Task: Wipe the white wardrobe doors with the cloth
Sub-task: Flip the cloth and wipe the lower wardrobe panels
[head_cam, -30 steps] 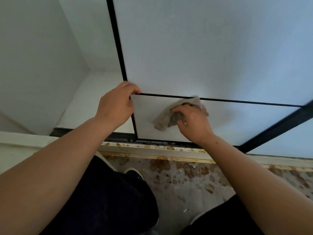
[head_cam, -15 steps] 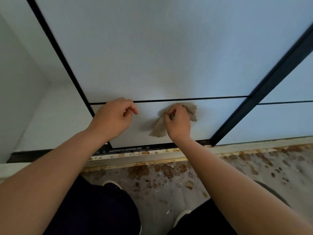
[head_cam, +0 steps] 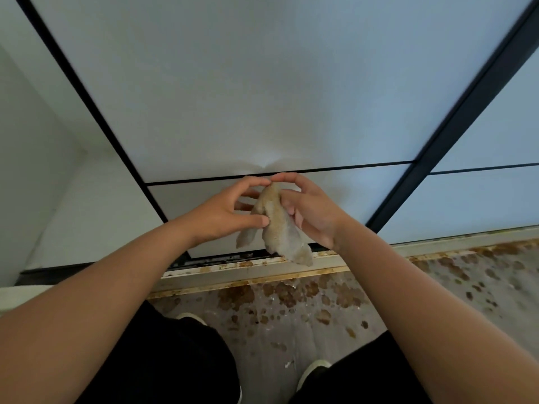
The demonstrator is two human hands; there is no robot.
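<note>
Both hands are together in front of the white wardrobe door (head_cam: 248, 91), low on it, just under the thin black line (head_cam: 335, 169) that crosses its face. The cloth (head_cam: 280, 228) is held between them. It is beige, crumpled and hanging lengthwise.

Left hand (head_cam: 221, 212): thumb pressed to the side of the cloth, fingers curled over its top. Right hand (head_cam: 316, 212): fingers curved round the upper end from the other side, palm turned toward the camera. The two index fingertips almost meet above the cloth.

The cloth's loose tail hangs down past the door's lower edge, in front of the bottom track (head_cam: 221, 269). Whether any of the fabric touches the door panel cannot be told.

A thick dark frame post (head_cam: 455, 118) runs along the door's right edge, with a second white door (head_cam: 495, 199) past it. To the door's left the wardrobe interior (head_cam: 87, 223) stands open. Below the door, the track shows rusty patches. The grey floor (head_cam: 291, 330) in front of it is spotted with brown stains. Dark trousers (head_cam: 175, 360) and the toe of a pale shoe (head_cam: 313, 367) show at the bottom of the view.
</note>
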